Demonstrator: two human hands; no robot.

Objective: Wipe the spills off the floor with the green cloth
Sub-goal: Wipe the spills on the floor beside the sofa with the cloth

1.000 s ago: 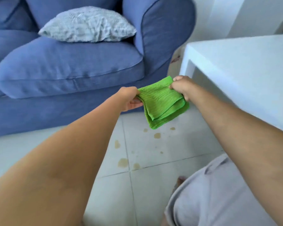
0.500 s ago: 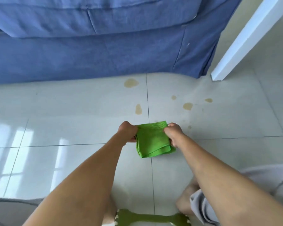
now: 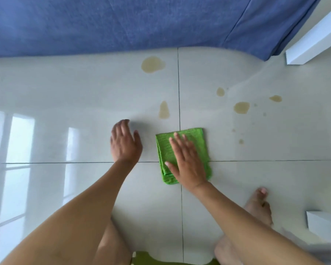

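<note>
From the head camera: the right hand (image 3: 186, 161) pressed flat, fingers spread, on the folded green cloth (image 3: 203, 148) lying on the floor (image 3: 65, 92); the left hand (image 3: 125, 142) lay open beside it. Wiping looked set to begin: the nearest spill (image 3: 164, 110) lay just ahead, needing a forward push.

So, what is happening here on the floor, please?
A person is crouching on the tiled floor in front of a blue sofa. The right hand lies flat on a folded green cloth, pressing it to the tiles. The left hand is open beside it, on or just above the bare floor. Several brownish spills lie beyond the cloth, toward the sofa, none of them under it yet.
</note>
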